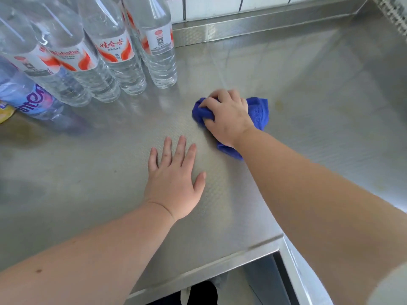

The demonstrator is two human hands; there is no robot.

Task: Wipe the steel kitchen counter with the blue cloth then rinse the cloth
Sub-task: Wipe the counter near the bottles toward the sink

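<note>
Blue cloth point(257, 111) is bunched on the steel counter point(308, 89) and grasped by the right hand point(229, 117), whose fingers are curled over it. The left hand point(174, 179) is laid flat on the counter just beside, fingers spread, nothing held. Water bottles point(114, 51) are grouped at the back left, near a purple-labelled bottle point(33, 100).
</note>
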